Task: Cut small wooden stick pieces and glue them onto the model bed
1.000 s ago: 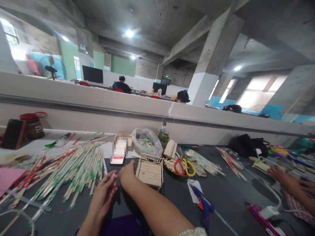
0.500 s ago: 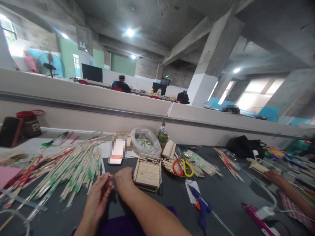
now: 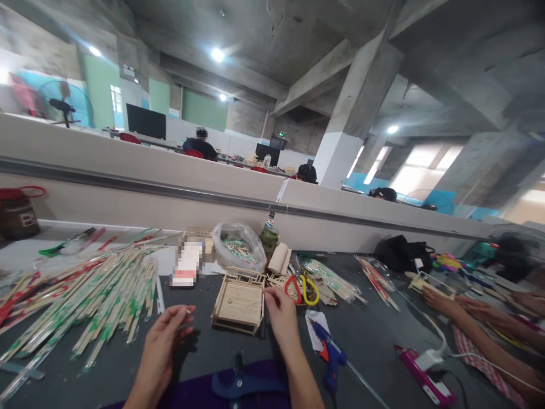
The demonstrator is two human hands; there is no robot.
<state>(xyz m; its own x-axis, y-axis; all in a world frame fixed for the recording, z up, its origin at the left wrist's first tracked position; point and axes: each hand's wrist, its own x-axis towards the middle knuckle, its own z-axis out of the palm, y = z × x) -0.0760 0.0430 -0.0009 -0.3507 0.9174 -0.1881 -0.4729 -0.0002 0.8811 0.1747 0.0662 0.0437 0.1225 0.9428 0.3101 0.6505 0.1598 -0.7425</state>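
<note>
My left hand (image 3: 164, 341) hovers over the dark table, thumb and fingers pinched around a small pale bit too tiny to name. Between my hands sits a small model built of wooden sticks (image 3: 239, 299), with a slatted floor and a low railing at the back. My right hand (image 3: 281, 318) is at the model's right side, its thumb and forefinger drawn together by the corner; what they grip, if anything, is hidden. Beyond it, scissors (image 3: 315, 291) with red and yellow handles rest on a basket of short sticks (image 3: 276, 282).
Wrapped chopsticks (image 3: 114, 295) spread across the left. A phone (image 3: 188, 264) and a plastic bag of scraps (image 3: 238, 247) lie behind the model. To the right are a blue glue gun (image 3: 334, 355), a power strip (image 3: 426, 375) and a co-worker's hands (image 3: 443, 304). A dark blue curved tool (image 3: 244, 385) lies in front.
My right hand has moved from beside my left hand, across to the right side of the stick model. My left hand stays pinched. The view has shifted right, and the dark blue tool now shows.
</note>
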